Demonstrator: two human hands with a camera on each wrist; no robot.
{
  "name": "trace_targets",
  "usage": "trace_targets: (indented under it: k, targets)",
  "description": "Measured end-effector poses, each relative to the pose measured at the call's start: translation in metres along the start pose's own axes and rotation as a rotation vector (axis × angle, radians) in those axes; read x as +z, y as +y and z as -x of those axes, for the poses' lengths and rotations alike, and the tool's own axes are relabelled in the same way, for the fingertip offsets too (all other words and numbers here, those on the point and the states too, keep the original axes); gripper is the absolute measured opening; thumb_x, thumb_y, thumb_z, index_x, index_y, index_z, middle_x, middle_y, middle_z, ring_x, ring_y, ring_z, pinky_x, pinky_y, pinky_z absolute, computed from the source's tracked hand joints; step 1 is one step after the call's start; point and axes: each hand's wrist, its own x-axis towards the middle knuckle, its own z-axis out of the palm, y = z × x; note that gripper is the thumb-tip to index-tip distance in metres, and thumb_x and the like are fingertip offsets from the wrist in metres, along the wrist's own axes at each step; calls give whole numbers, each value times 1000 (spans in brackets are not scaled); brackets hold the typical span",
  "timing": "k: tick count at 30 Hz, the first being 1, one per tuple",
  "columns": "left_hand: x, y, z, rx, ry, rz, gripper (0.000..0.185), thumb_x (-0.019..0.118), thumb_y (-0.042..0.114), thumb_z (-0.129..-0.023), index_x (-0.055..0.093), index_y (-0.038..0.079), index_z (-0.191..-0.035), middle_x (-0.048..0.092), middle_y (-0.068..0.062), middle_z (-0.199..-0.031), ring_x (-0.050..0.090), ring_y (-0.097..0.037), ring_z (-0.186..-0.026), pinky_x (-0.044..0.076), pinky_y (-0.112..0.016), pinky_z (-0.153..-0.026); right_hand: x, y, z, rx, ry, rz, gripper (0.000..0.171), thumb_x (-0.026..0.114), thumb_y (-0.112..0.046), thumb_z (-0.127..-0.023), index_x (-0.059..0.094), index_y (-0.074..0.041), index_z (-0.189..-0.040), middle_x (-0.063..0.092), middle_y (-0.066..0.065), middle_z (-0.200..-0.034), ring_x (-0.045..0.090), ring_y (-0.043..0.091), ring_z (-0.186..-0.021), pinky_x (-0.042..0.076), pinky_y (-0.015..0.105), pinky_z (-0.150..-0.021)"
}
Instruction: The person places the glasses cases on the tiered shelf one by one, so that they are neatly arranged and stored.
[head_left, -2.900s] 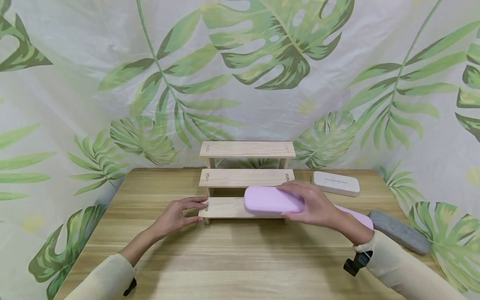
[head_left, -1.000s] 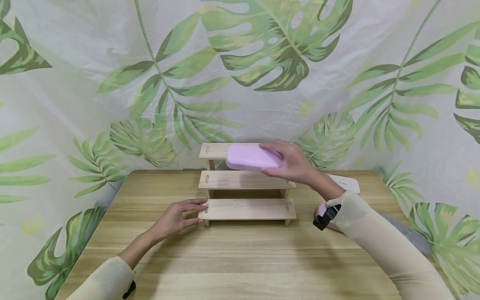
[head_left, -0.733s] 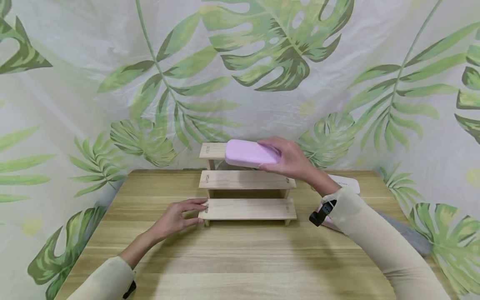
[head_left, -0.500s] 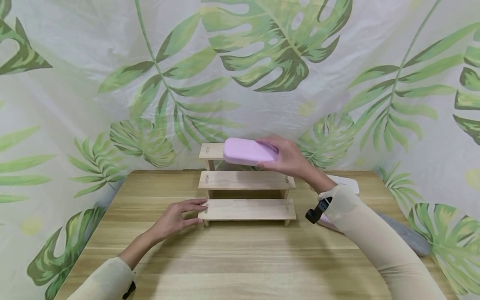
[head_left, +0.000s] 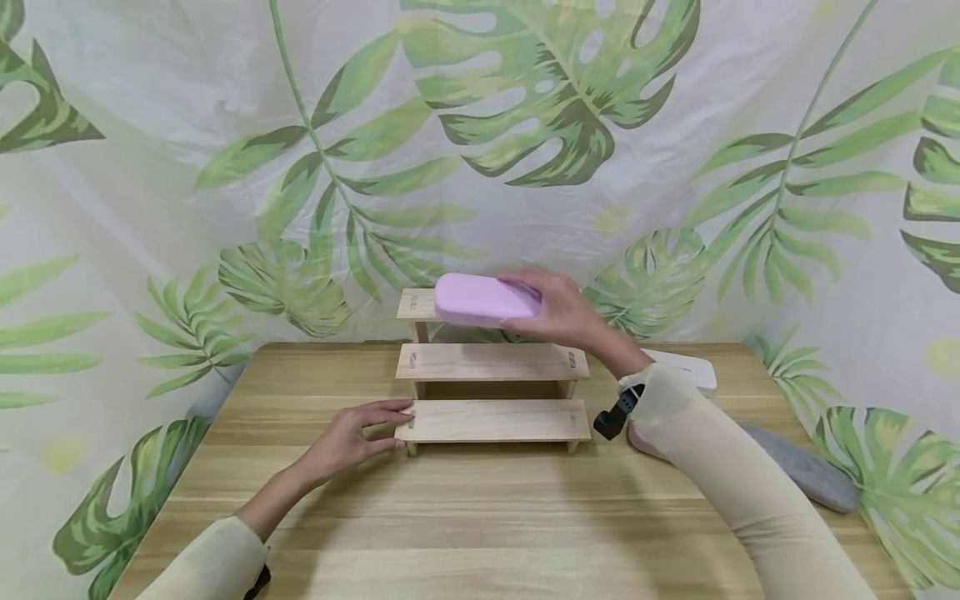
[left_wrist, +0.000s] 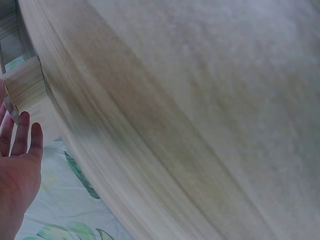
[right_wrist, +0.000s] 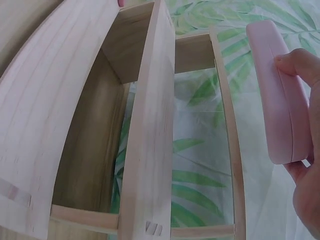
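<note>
A right hand [head_left: 551, 310] grips a light purple case [head_left: 483, 300] between thumb and fingers, holding it up by the top step of a wooden rack [head_left: 491, 421], apart from the wood. The left hand [head_left: 347, 440], its fingers extended and slightly spread, touches the bottom step's left end. To the right on the table [head_left: 450, 525] lie a white case [head_left: 693, 372], a gray case [head_left: 806, 468] and a second purple case [head_left: 645, 442], mostly hidden by a sleeve [head_left: 697, 442].

Free run across bench [head_left: 465, 525] in front of shelf [head_left: 491, 419], gaps btwn tiers [head_left: 491, 361]. L hand [head_left: 345, 437] blocks shelf's L end; R hand [head_left: 551, 308] w/ pink case [head_left: 480, 300] blocks top tier [head_left: 415, 304]; grey case [head_left: 802, 467] on R.
</note>
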Motion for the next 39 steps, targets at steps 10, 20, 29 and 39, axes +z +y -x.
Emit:
trace_targets:
  k: [10,20,29,39]
  targets:
    - [1,-1,0,-11,-6,11,43,88,10,-87,77,10,-129,67,-3,-146,63,-28,-134,49,-27,-113,9,5,-11,0,-4,-10,70,92,-30,-80,68,-6,-141,71,13,-137,66,31,-124,54,47,-103]
    - [0,1,0,-22,-9,12,44,88,11,-87,77,12,-130,66,-2,-146,62,-28,-135,51,-33,-113,18,12,-21,56,-29,-41,70,92,-30,-81,67,-8,-142,70,11,-138,64,29,-125,52,46,-106]
    - [0,1,0,-11,-4,22,44,87,10,-88,76,11,-130,66,-4,-147,62,-29,-135,47,-24,-113,29,17,-32,66,-33,-66,68,92,-29,-81,68,-9,-141,69,9,-140,64,26,-127,50,43,-110]
    - [1,0,0,-15,-6,22,43,87,12,-88,77,12,-130,66,-3,-146,62,-29,-135,48,-26,-113,39,14,-44,48,-46,-48,68,92,-29,-80,69,-8,-140,70,10,-139,64,26,-129,48,41,-112]
